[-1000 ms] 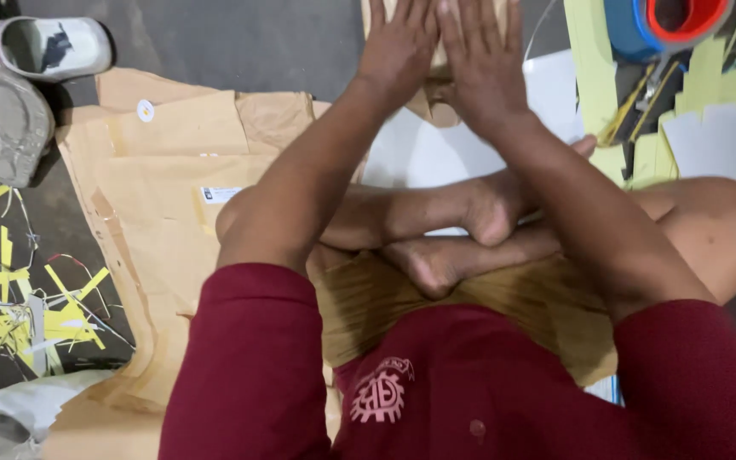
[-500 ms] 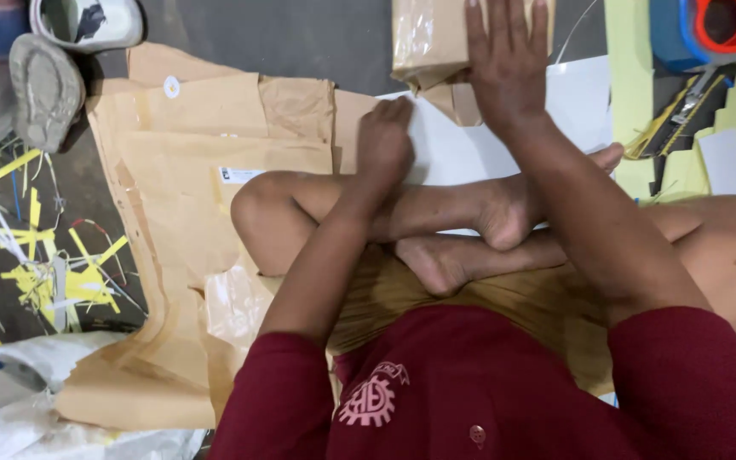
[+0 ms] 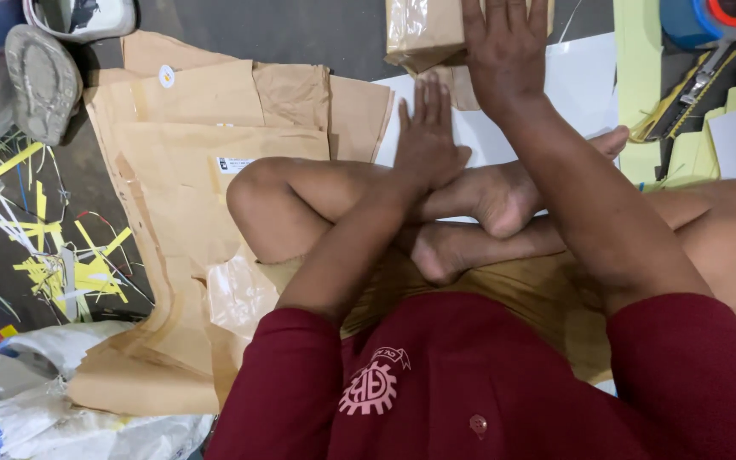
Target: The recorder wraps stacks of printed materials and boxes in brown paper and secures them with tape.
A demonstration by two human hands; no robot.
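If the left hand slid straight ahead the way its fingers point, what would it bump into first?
Most likely the brown taped package. The left hand lies flat on the white sheet, fingers pointing up the picture, with only bare sheet between. Heights are hard to judge from above.

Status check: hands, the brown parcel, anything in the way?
Right hand flat on brown taped parcel, fingers spread. Left hand open on white sheet, off the parcel. Crossed feet just below; nothing on the parcel but the hand.

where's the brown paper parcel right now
In the head view the brown paper parcel lies at the top centre on the white sheet, under the right hand, with the left hand just below it.
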